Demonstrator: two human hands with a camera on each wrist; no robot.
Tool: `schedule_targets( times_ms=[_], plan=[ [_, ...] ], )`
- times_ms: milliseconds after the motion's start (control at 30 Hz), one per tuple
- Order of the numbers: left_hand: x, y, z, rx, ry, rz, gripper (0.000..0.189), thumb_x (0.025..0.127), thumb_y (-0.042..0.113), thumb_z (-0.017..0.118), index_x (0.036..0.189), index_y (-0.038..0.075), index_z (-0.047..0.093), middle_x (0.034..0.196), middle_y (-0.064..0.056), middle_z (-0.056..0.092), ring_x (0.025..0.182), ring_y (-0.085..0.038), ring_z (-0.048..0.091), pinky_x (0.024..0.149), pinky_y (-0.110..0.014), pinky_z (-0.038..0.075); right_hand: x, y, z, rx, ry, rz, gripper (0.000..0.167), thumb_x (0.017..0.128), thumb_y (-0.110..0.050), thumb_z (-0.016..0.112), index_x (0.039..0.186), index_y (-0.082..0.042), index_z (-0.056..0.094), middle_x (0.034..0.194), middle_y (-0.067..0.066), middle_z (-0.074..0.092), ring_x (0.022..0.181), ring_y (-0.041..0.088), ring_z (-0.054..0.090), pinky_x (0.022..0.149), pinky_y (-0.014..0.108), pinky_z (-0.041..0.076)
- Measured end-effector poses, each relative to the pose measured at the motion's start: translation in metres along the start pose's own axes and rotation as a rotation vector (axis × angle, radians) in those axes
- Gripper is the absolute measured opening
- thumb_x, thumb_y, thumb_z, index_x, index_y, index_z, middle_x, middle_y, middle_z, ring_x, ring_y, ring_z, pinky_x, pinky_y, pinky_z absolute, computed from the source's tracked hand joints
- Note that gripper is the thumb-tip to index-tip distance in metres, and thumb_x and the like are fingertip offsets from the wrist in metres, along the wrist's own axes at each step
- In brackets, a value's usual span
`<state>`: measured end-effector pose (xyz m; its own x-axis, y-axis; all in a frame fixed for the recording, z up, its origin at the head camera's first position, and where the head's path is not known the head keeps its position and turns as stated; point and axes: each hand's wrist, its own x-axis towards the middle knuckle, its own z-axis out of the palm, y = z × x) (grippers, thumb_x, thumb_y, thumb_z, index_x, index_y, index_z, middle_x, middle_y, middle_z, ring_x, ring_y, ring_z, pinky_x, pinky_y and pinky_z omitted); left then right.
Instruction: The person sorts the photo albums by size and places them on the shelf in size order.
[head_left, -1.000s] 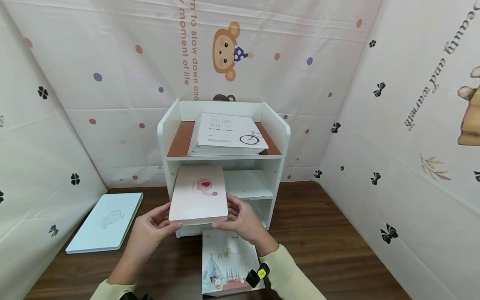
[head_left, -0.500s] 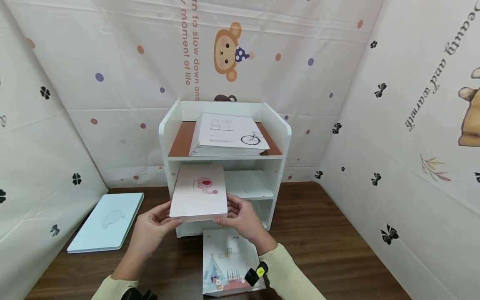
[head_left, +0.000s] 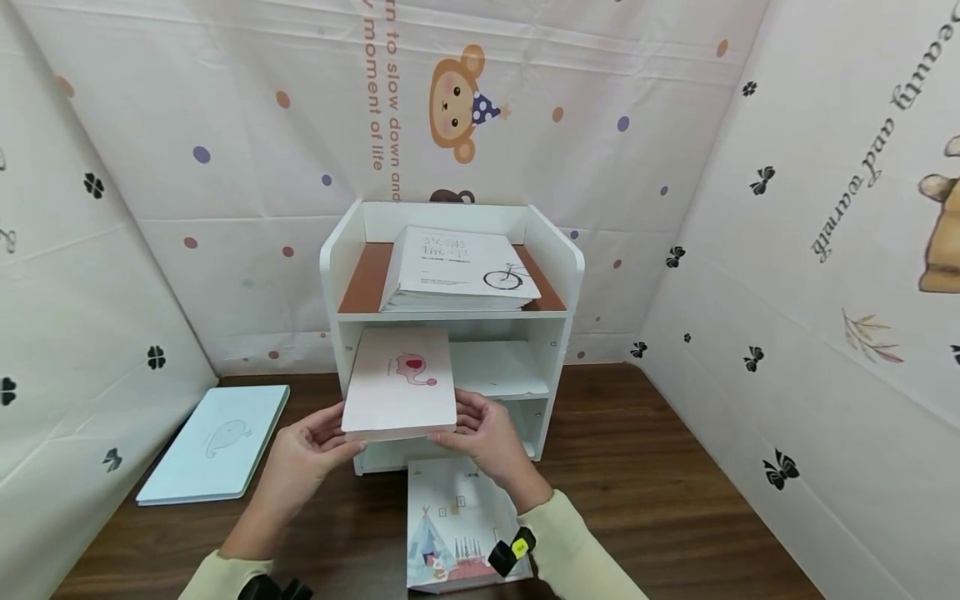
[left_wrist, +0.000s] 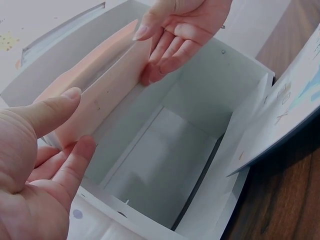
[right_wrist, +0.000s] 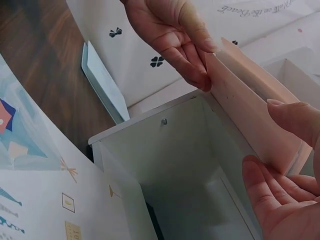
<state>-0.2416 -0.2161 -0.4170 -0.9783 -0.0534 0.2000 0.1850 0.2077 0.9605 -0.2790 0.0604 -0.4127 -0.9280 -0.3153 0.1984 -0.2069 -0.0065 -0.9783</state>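
Note:
A pale pink notebook (head_left: 399, 383) with a red elephant on its cover lies partly inside the middle compartment of a small white shelf (head_left: 452, 315). Its front end sticks out toward me. My left hand (head_left: 303, 458) grips the near left corner, thumb at the front edge and fingers beneath. The near right corner is pinched by my right hand (head_left: 487, 437) in a similar way. Both wrist views show the notebook's page edge (left_wrist: 100, 102) between the two hands, above the bottom compartment (right_wrist: 185, 170) of the shelf. The far end of the notebook is inside the compartment.
A stack of white books (head_left: 461, 267) sits on the shelf's brown top. To the left, a light blue notebook (head_left: 213, 446) lies on the dark wooden table (head_left: 637, 500). A book with a tent picture (head_left: 457, 525) stands before the shelf. Printed cloth walls enclose the table.
Both hands and the pink notebook's front edge have shifted slightly up in the head view, toward the shelf. Both hands keep their hold. The camera view has drifted a little.

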Motion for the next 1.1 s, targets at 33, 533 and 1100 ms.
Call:
schedule_targets(
  times_ms=[33, 533, 1100],
  plan=[
    [0.0000, 0.0002, -0.0003, 0.002, -0.002, 0.002, 0.075, 0.083, 0.013, 0.086, 0.146, -0.005, 0.051, 0.133, -0.028, 0.064, 0.101, -0.009, 0.072, 0.085, -0.019, 0.059, 0.0001, 0.0001, 0.0001, 0.000, 0.006, 0.001, 0.075, 0.082, -0.011, 0.087, 0.147, 0.000, 0.050, 0.132, 0.019, 0.065, 0.105, 0.018, 0.070, 0.089, 0.026, 0.061],
    [0.0037, -0.0009, -0.0011, 0.000, 0.006, -0.024, 0.073, 0.084, 0.019, 0.086, 0.144, -0.004, 0.054, 0.134, -0.027, 0.064, 0.097, -0.004, 0.070, 0.084, -0.017, 0.059, 0.0000, 0.0020, -0.0018, 0.012, 0.034, 0.005, 0.065, 0.083, -0.007, 0.085, 0.140, 0.002, 0.057, 0.129, 0.020, 0.067, 0.106, 0.023, 0.072, 0.087, 0.027, 0.062],
    [0.0045, -0.0005, 0.0007, -0.006, 0.026, -0.038, 0.071, 0.085, 0.017, 0.085, 0.145, -0.004, 0.053, 0.135, -0.027, 0.064, 0.096, -0.001, 0.070, 0.085, -0.015, 0.058, 0.0016, 0.0035, -0.0016, -0.002, 0.057, 0.000, 0.064, 0.083, -0.009, 0.086, 0.139, 0.002, 0.058, 0.128, 0.020, 0.068, 0.107, 0.023, 0.072, 0.087, 0.026, 0.061]
  ],
)
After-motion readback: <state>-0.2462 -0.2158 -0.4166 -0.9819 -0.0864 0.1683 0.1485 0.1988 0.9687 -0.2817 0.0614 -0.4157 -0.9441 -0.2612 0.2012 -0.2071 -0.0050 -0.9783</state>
